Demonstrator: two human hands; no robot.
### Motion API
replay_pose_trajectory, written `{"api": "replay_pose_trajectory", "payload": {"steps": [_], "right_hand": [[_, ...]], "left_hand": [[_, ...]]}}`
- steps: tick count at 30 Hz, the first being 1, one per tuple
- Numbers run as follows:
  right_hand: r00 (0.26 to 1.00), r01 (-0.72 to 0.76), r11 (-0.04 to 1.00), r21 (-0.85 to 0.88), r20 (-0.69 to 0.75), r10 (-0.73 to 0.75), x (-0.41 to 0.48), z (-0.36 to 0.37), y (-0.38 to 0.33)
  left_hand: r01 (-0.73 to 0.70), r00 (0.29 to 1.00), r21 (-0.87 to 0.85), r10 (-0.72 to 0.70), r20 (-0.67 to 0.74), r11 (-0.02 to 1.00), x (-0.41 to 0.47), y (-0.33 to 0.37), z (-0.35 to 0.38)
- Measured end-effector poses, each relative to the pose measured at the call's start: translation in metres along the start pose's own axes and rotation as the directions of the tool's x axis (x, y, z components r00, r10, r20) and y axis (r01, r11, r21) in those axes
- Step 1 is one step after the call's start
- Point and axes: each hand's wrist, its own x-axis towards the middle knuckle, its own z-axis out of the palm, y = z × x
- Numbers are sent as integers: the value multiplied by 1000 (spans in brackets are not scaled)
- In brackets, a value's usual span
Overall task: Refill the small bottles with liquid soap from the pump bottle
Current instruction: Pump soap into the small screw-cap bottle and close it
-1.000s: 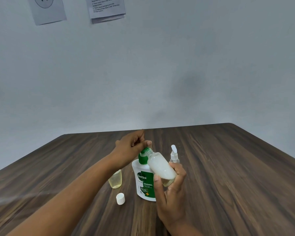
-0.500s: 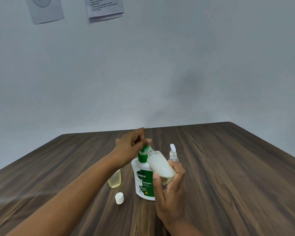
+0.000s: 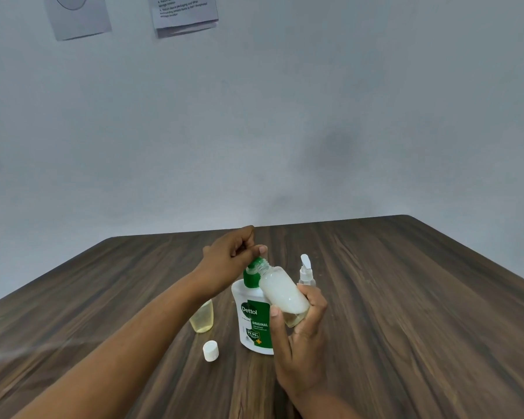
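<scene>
Pressing pump with curled left hand; gripping bottle in right hand, tilted, mouth at nozzle, for filling.

On the table the pump bottle stood under the left hand, the right hand held a tilted bottle at its spout, a spray bottle stood behind on the right, a second small bottle stood to its left, and a loose cap lay before that.
</scene>
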Motion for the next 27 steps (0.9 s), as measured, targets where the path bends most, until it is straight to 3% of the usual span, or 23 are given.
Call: {"api": "replay_pose_trajectory", "payload": {"steps": [14, 23, 27], "right_hand": [[1000, -4, 1000, 16, -8, 4, 0, 2, -1], [1000, -4, 1000, -9, 6, 4, 0, 1, 2], [1000, -9, 1000, 5, -6, 9, 0, 0, 1]], "left_hand": [[-24, 999, 34, 25, -46, 999, -5, -1, 1], [-48, 998, 86, 45, 41, 995, 8, 4, -7], [-13, 1000, 55, 13, 6, 998, 2, 0, 0]]}}
